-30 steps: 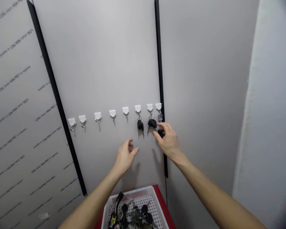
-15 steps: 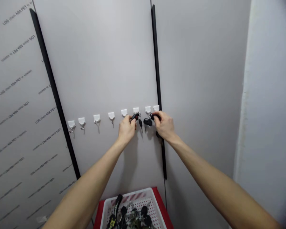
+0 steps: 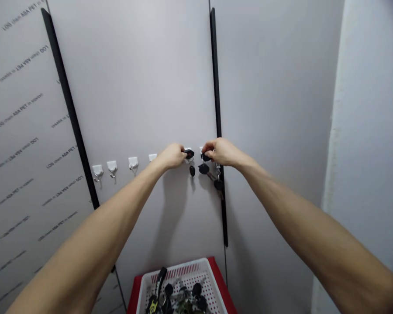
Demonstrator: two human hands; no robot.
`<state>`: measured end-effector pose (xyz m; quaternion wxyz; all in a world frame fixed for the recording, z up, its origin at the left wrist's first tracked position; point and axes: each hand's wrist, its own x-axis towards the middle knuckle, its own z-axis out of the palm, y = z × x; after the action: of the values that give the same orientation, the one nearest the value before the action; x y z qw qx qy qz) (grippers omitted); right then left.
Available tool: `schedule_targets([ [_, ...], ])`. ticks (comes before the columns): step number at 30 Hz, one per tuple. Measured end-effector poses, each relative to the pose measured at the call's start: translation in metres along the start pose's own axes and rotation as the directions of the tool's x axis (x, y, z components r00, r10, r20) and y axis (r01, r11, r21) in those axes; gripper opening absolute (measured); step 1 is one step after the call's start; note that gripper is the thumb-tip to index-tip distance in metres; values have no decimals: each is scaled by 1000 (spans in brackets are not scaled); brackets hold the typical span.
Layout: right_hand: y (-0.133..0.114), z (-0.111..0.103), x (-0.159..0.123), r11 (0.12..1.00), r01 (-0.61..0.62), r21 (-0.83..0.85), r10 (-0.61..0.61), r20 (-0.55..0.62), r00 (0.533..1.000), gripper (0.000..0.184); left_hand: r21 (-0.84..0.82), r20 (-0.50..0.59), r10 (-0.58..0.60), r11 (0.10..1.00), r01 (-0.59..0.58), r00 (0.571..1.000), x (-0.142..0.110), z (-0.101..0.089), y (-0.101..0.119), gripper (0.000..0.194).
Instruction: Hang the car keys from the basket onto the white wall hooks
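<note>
My left hand [image 3: 174,155] is closed on the black head of a key [image 3: 189,154] at one of the white wall hooks; a second key [image 3: 192,170] dangles below it. Beside it, my right hand [image 3: 218,151] pinches another black-headed key [image 3: 205,156] at the neighbouring hook [image 3: 201,150], which it partly covers. From that bunch a black-headed key [image 3: 203,168] hangs down. Under my right wrist a metal clasp [image 3: 218,170] carries a further black key [image 3: 218,185]. Whether the key rings still sit on their hooks is hard to tell.
Bare white hooks [image 3: 112,167] run along the panel to the left. Below, a white perforated basket [image 3: 212,285] holding several keys and a black strap [image 3: 160,279] rests on a red surface [image 3: 221,279]. Black vertical strips [image 3: 216,87] edge the panel; a wall [image 3: 363,152] stands at right.
Both hands have come up to the hooks from below and closed on hanging keys. In the last half second they have raised the key heads slightly, level with the hooks.
</note>
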<state>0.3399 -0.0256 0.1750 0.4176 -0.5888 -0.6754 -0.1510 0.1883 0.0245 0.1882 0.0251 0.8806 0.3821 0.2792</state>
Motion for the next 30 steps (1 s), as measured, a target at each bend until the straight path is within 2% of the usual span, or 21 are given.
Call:
schedule_targets([
  [2, -3, -1, -2, 1000, 24, -1, -24, -26, 999, 17, -48, -40, -15, 999, 13, 999, 0, -2, 1, 22],
  [6, -14, 3, -5, 992, 106, 67, -88, -235, 968, 17, -144, -169, 0, 989, -25, 986, -5, 1, 0, 22],
  [8, -18, 10, -13, 986, 129, 108, -101, -231, 968, 17, -188, -169, 27, 980, -59, 985, -16, 9, -4, 21],
  [11, -14, 34, -43, 979, 106, 176, -96, -66, 993, 18, -244, -54, 41, 968, -53, 998, -47, 36, -19, 21],
  [14, -5, 75, -95, 973, 32, 229, -70, 159, 985, 20, -254, 147, 22, 967, 16, 989, -90, 81, -42, 21],
  [17, 2, 120, -155, 965, -103, 239, 6, 375, 927, 23, -197, 303, -60, 972, 125, 951, -135, 131, -63, 24],
  [19, 4, 146, -191, 958, -175, 229, 52, 462, 886, 26, -147, 374, -108, 974, 174, 921, -162, 158, -73, 25],
  [21, 4, 162, -217, 951, -208, 228, 61, 522, 851, 26, -113, 431, -148, 970, 216, 890, -183, 177, -79, 25],
  [23, 6, 168, -228, 947, -214, 238, 46, 561, 827, 24, -72, 477, -202, 961, 267, 855, -199, 187, -85, 26],
  [24, 8, 166, -227, 945, -215, 247, 43, 556, 830, 22, -55, 487, -228, 955, 291, 843, -204, 191, -88, 26],
  [26, 13, 152, -209, 939, -225, 261, 85, 457, 886, 19, -44, 462, -264, 947, 319, 846, -213, 195, -95, 27],
  [28, 21, 128, -178, 933, -248, 261, 195, 213, 958, 21, -77, 390, -261, 947, 313, 883, -221, 200, -103, 29],
  [29, 26, 114, -160, 932, -262, 252, 256, 55, 965, 23, -100, 348, -251, 948, 302, 903, -225, 203, -106, 29],
  [30, 30, 100, -141, 932, -280, 230, 310, -107, 945, 27, -125, 308, -236, 950, 286, 922, -229, 207, -109, 28],
])
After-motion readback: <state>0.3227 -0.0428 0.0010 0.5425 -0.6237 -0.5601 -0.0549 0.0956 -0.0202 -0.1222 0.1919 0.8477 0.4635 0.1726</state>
